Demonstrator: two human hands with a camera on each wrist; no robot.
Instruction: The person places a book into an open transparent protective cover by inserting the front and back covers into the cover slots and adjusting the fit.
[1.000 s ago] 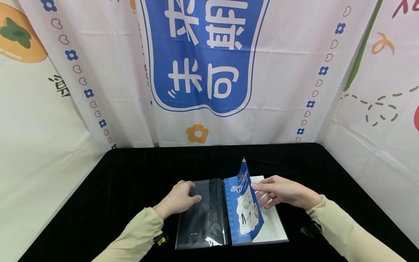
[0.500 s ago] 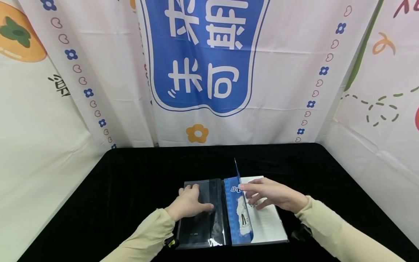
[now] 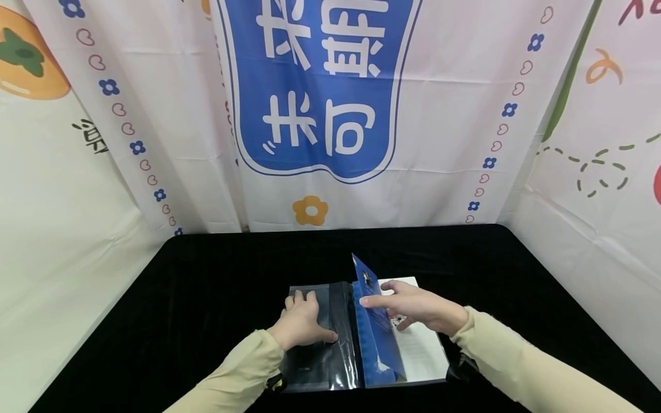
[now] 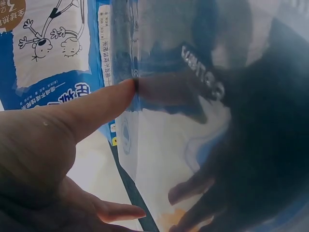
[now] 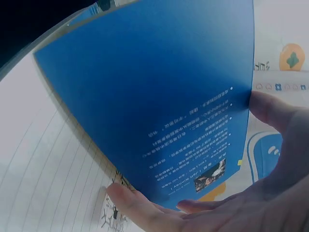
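Observation:
A blue book lies in front of me, its cover (image 3: 379, 321) raised, with the inner side showing printed text and a small photo in the right wrist view. Beneath it is a lined white page (image 3: 426, 347). My right hand (image 3: 426, 307) holds the cover at its free edge, thumb on the far side and fingers on the page side. Left of the book lies a dark, glossy, see-through plastic cover (image 3: 343, 355) with embossed letters. My left hand (image 3: 302, 324) rests on it, fingers spread and thumb pointing towards the book's spine.
A black cloth covers the table (image 3: 248, 258). Printed white curtains (image 3: 444, 115) stand at the back and both sides. A dark wrist camera (image 3: 461, 367) sits under the right sleeve, close to the book's right edge.
The book's cover has swung leftwards, from showing its illustrated front to showing its inner side. My right hand has moved left with it. My left hand has slid right onto the plastic cover.

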